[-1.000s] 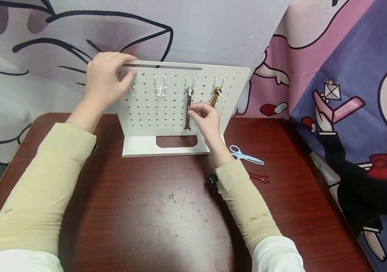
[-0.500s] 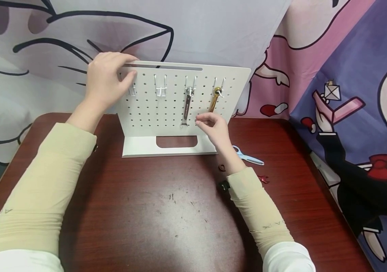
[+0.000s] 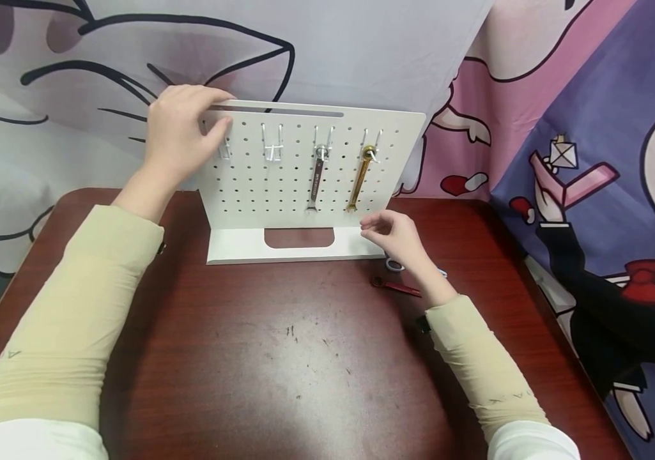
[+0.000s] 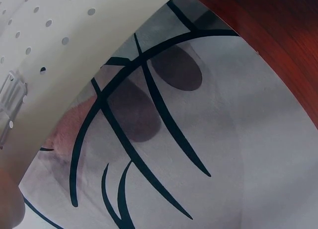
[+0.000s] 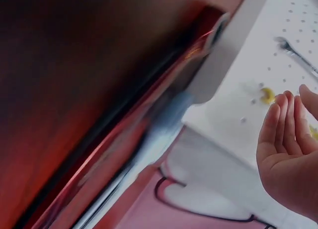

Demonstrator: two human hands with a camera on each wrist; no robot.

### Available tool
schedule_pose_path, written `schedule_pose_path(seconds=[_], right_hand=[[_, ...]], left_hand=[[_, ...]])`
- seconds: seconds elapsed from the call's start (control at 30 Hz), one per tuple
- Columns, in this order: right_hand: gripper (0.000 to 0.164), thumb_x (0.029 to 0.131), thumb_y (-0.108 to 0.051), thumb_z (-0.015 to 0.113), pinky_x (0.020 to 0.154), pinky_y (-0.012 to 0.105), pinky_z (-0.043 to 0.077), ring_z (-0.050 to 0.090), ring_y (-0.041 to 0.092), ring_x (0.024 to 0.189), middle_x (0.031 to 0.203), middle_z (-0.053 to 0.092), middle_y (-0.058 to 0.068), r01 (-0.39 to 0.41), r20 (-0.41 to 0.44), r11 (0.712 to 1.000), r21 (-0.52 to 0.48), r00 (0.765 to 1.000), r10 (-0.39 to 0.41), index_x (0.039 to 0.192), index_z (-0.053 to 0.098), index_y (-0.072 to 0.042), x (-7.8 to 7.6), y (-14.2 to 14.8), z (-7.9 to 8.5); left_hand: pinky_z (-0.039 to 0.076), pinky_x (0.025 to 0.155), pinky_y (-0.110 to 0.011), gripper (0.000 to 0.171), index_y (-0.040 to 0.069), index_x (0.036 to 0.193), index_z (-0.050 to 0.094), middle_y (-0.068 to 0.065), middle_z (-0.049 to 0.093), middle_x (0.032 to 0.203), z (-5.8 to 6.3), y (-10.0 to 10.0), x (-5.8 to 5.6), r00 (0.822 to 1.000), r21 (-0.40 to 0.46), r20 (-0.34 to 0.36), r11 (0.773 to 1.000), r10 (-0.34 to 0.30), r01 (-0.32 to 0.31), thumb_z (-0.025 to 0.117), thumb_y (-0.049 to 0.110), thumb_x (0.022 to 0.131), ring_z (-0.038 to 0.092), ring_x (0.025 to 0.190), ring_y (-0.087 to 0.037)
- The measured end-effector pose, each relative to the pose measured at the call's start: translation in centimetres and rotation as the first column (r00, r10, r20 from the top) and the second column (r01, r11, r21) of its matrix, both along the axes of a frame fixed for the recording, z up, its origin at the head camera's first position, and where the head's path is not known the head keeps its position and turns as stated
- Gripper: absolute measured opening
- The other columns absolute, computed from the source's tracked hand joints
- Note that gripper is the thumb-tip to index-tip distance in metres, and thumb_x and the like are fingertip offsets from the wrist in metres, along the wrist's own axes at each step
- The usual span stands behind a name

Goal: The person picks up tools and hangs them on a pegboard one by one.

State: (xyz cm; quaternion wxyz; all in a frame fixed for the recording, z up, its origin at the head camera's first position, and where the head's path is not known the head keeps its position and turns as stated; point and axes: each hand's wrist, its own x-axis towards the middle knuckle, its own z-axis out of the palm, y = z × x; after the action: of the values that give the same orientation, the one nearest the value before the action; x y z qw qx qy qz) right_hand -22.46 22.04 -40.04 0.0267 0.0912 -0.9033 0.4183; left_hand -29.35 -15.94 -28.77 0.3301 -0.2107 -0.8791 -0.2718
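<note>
My left hand (image 3: pixel 180 131) holds the top left corner of a white pegboard (image 3: pixel 393 128), thumb in front and fingers over the top edge. In the left wrist view only a fingertip (image 4: pixel 10 205) shows beside the board. A dark combination wrench (image 3: pixel 316 180) and a gold combination wrench (image 3: pixel 359 182) hang by their ring ends from hooks on the board. My right hand (image 3: pixel 393 236) is empty, fingers relaxed, before the board's lower right corner. Below it lie a red wrench (image 3: pixel 402 288) and blue scissors (image 3: pixel 394 265), both partly hidden by my right arm.
A clear double hook (image 3: pixel 272 152) on the board holds nothing; another (image 3: pixel 224 150) is partly behind my left thumb. The board's base (image 3: pixel 235 246) stands on a dark red table (image 3: pixel 281 358). Printed cloth (image 3: pixel 373 51) hangs close behind and at the right.
My right hand has left the dark wrench and moved down and right, past the gold wrench. The dark wrench has swung slightly left. My left hand stays on the board.
</note>
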Motion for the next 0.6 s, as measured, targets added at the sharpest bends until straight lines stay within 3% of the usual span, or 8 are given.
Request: schedule_pose_path(seconds=[0.17, 0.4, 0.6], right_hand=[[0.015, 0.091, -0.004, 0.080, 0.072, 0.012, 0.050, 0.069, 0.012, 0.082, 0.096, 0.080, 0.017, -0.003, -0.009, 0.996, 0.087, 1.000, 0.004, 0.106, 0.078, -0.002, 0.6, 2.5, -0.7], [0.015, 0.090, -0.002, 0.080, 0.075, 0.009, 0.051, 0.070, 0.009, 0.081, 0.095, 0.079, 0.015, -0.014, -0.020, 0.982, 0.189, 1.000, 0.018, 0.105, 0.079, -0.003, 1.4, 6.1, -1.4], [0.019, 0.089, 0.002, 0.080, 0.077, 0.014, 0.054, 0.074, 0.024, 0.088, 0.098, 0.079, 0.017, -0.035, 0.009, 0.967, 0.252, 0.999, 0.034, 0.108, 0.078, 0.000, 1.8, 8.5, -1.7]], left_hand=[[0.051, 0.106, -0.054, 0.027, 0.004, 0.123, 0.076, -0.017, 0.079, 0.120, 0.0, 0.1, 0.0, 1.000, 0.000, 0.003, 1.000, 0.002, -0.002, 0.068, 0.011, 0.098, 0.070, 0.116, -0.040], [0.051, 0.107, -0.053, 0.028, 0.005, 0.123, 0.076, -0.016, 0.079, 0.121, 0.0, 0.1, -0.2, 1.000, -0.001, 0.004, 1.000, -0.003, 0.003, 0.068, 0.011, 0.098, 0.070, 0.117, -0.040], [0.050, 0.107, -0.054, 0.028, 0.004, 0.123, 0.076, -0.017, 0.079, 0.120, -0.1, 0.0, -0.1, 1.000, -0.004, 0.002, 1.000, 0.004, -0.004, 0.068, 0.012, 0.098, 0.070, 0.117, -0.040]])
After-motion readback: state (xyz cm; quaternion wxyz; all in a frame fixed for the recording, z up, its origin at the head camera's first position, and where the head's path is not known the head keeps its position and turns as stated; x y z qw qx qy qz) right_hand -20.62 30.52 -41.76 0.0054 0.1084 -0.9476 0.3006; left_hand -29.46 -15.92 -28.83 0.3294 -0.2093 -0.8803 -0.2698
